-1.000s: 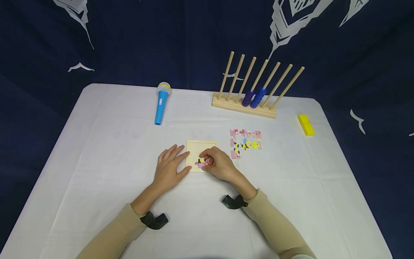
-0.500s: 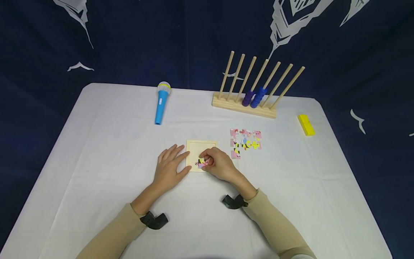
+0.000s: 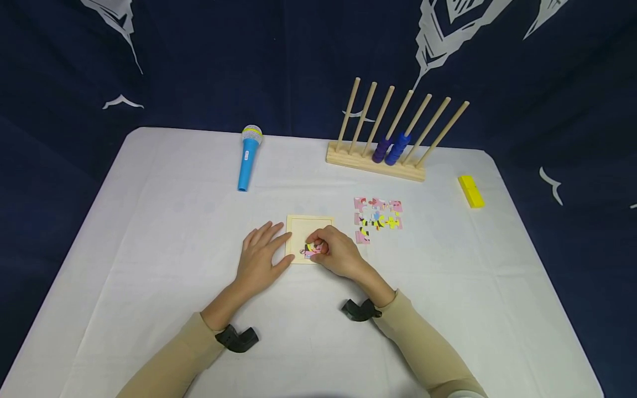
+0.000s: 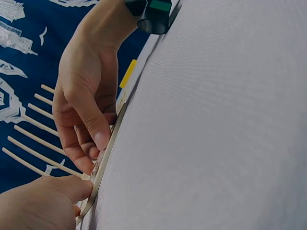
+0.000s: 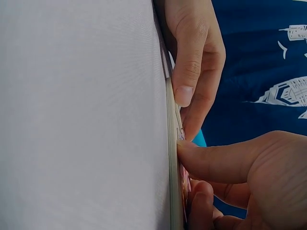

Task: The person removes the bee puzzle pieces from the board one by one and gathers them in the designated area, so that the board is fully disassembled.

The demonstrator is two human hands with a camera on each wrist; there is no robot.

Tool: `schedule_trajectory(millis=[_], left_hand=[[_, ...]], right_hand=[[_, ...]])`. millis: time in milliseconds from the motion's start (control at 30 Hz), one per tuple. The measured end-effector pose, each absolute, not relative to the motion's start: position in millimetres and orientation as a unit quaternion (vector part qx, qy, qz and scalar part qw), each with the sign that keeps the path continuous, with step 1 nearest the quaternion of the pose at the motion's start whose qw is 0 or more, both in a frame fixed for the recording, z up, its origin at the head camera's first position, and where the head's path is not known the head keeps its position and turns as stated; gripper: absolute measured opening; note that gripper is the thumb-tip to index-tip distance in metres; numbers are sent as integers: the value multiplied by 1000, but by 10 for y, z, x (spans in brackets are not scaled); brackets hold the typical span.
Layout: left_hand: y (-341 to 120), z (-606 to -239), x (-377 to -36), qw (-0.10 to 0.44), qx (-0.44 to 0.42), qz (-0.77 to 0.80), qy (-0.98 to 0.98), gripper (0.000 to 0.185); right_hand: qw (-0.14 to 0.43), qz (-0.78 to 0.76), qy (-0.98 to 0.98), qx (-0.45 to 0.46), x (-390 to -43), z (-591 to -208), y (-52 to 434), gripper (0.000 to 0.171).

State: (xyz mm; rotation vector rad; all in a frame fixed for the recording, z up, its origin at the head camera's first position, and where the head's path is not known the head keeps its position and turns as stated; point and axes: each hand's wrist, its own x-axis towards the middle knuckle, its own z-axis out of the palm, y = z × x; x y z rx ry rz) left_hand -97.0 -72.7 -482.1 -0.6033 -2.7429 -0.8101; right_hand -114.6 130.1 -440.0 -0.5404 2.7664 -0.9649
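Observation:
A square light-wood puzzle tray lies in front of me with pink, yellow and black jigsaw pieces near its lower right corner. My right hand reaches over that corner, its thumb and curled fingers pinching a puzzle piece there; the hand hides part of it. My left hand lies with fingers spread, thumb and index fingertip touching the tray's left edge. In the right wrist view the right thumb presses close to the tray's surface, and the tray shows edge-on.
Several loose puzzle pieces lie right of the tray. Behind stand a wooden peg rack with purple and blue beads and a blue toy microphone. A yellow block lies near the table's right edge.

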Motion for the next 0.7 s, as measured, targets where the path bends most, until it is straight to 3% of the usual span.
schedule_trajectory(millis=[700], left_hand=[[-724, -4817, -967, 112, -207, -276, -932, 46]], right_hand=[[72, -322, 922, -202, -1147, -4409, 1309, 23]])
